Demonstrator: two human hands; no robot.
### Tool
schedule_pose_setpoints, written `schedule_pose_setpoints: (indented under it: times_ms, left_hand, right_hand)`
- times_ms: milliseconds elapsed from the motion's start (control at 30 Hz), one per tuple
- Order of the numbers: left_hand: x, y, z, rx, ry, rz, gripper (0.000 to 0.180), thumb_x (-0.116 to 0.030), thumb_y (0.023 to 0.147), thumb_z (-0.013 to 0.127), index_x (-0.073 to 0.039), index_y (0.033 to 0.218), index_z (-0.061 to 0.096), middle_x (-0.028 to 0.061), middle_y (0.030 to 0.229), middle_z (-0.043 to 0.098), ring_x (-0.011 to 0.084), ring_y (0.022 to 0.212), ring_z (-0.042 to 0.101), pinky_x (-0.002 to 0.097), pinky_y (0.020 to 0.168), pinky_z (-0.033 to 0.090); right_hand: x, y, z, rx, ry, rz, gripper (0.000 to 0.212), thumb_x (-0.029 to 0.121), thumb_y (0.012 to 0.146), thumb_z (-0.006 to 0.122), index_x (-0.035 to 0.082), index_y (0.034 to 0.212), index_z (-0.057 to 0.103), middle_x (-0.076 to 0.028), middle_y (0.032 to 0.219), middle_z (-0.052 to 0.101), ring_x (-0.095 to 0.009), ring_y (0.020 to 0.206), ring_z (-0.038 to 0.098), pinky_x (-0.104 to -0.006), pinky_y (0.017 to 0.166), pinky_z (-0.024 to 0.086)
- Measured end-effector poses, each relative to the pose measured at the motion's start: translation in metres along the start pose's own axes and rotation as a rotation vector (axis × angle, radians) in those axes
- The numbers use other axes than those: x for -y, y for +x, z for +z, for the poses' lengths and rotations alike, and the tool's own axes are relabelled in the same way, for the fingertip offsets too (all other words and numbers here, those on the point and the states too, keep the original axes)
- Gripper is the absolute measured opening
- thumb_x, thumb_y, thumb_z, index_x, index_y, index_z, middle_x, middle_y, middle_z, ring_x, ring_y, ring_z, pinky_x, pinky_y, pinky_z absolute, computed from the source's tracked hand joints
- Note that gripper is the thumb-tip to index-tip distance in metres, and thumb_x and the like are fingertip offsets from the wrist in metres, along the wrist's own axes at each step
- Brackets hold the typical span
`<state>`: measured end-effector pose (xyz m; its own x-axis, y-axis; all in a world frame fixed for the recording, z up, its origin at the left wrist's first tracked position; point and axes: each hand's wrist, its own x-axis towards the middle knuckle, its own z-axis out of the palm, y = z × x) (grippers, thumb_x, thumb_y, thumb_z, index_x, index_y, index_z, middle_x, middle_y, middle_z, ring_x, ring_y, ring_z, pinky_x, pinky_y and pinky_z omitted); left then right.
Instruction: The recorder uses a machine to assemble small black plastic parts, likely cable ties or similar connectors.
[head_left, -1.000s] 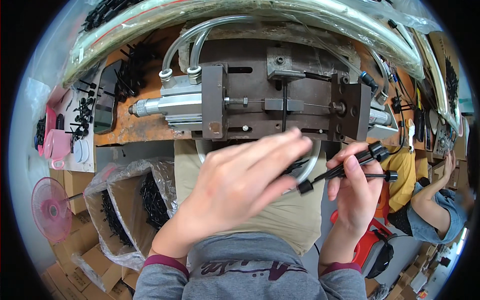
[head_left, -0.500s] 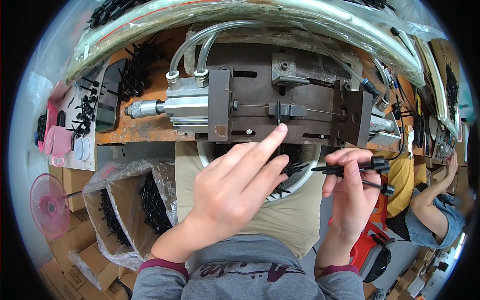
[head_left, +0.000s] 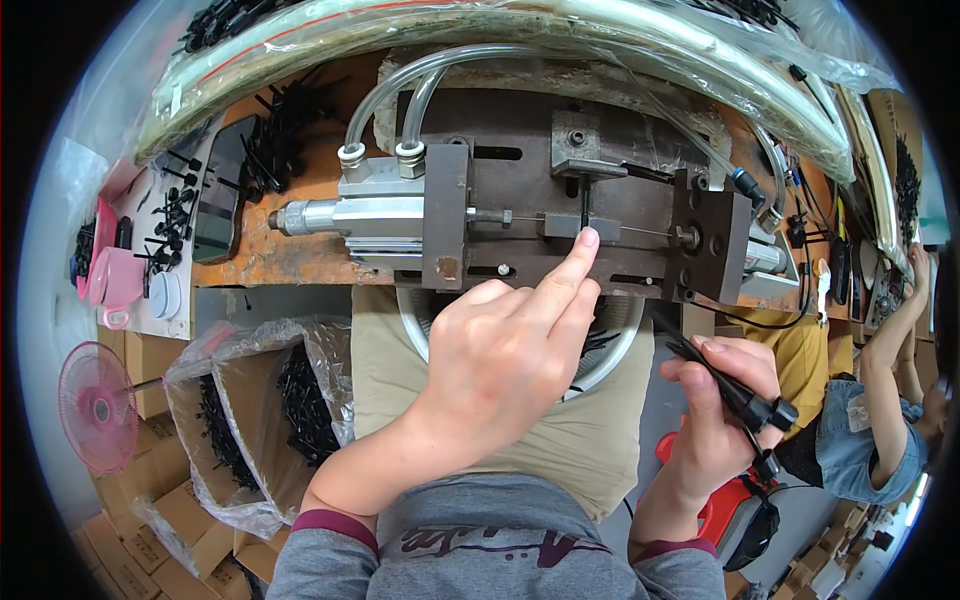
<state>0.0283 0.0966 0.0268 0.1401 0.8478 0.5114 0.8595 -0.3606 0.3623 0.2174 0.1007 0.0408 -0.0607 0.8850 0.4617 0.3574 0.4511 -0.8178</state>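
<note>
**Finger now on the press, parts held aside**

The left hand (head_left: 500, 355) has moved forward since a second ago. Earlier it was low, close to the right hand (head_left: 715, 420), and its fingers were at the black parts there. Now its index finger is stretched out and the tip touches the small black pin (head_left: 585, 203) that stands in the middle slot of the metal press (head_left: 560, 215); the other fingers are curled loosely and grasp nothing. It seems the pin was just put in the slot and the finger seats it, but the view is too small to be sure.

The right hand has dropped lower and to the right. It is clenched around a bundle of black plastic parts (head_left: 745, 400), near the right front edge of the table (head_left: 300, 265).

A steel bowl (head_left: 612, 350) sits under the front edge, mostly hidden by the left hand. A bag of black parts (head_left: 300, 400) stands on the left.
</note>
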Motion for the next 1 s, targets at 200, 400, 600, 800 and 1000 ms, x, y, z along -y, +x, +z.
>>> schedule_pose_setpoints:
  times_ms: [200, 400, 600, 800, 1000]
  left_hand:
    - [-0.001, 0.0, -0.01, 0.006, -0.393, -0.071, 0.031, -0.014, 0.068, 0.082, -0.003, 0.094, 0.07, 0.0109, 0.108, 0.069, 0.0172, 0.066, 0.065, 0.025, 0.058, 0.051]
    - [-0.018, -0.01, -0.022, 0.008, -0.91, -0.044, 0.035, -0.011, 0.065, 0.085, -0.001, 0.096, 0.071, 0.0114, 0.087, 0.07, 0.0207, 0.072, 0.069, 0.0266, 0.06, 0.055]
    - [-0.015, -0.012, -0.028, -0.047, -0.581, -0.012, 0.03, -0.006, 0.066, 0.082, -0.001, 0.094, 0.071, 0.0121, 0.095, 0.069, 0.0208, 0.078, 0.068, 0.0292, 0.062, 0.055]
    - [-0.006, -0.008, -0.008, -0.02, -0.092, 0.061, 0.031, -0.006, 0.068, 0.076, 0.002, 0.097, 0.068, 0.0144, 0.117, 0.064, 0.0225, 0.089, 0.065, 0.0302, 0.073, 0.054]
    - [-0.004, 0.002, -0.005, 0.055, 0.035, 0.043, 0.024, -0.007, 0.073, 0.073, 0.001, 0.094, 0.068, 0.0136, 0.12, 0.064, 0.019, 0.07, 0.065, 0.0281, 0.062, 0.052]
  right_hand:
    - [0.0, 0.003, 0.008, -0.06, -0.36, -0.438, 0.036, -0.009, 0.067, 0.078, 0.0, 0.101, 0.071, -0.014, 0.095, 0.067, -0.022, 0.076, 0.066, -0.0281, 0.064, 0.055]
    - [0.0, 0.001, 0.017, 0.115, -0.354, -0.534, 0.033, 0.002, 0.071, 0.069, -0.006, 0.103, 0.069, -0.018, 0.099, 0.066, -0.029, 0.081, 0.068, -0.0345, 0.069, 0.058]
    - [-0.009, 0.005, 0.024, 0.048, -0.289, -0.504, 0.027, -0.001, 0.074, 0.072, -0.003, 0.101, 0.07, -0.017, 0.098, 0.069, -0.026, 0.079, 0.069, -0.033, 0.069, 0.058]
    - [-0.012, 0.004, 0.02, -0.03, -0.316, -0.317, 0.031, -0.013, 0.074, 0.072, -0.001, 0.103, 0.069, -0.018, 0.107, 0.067, -0.023, 0.088, 0.069, -0.0297, 0.077, 0.059]
    - [-0.008, 0.005, 0.02, -0.016, -0.287, -0.29, 0.028, -0.013, 0.079, 0.067, -0.003, 0.105, 0.067, -0.021, 0.107, 0.066, -0.025, 0.088, 0.07, -0.0312, 0.077, 0.06]
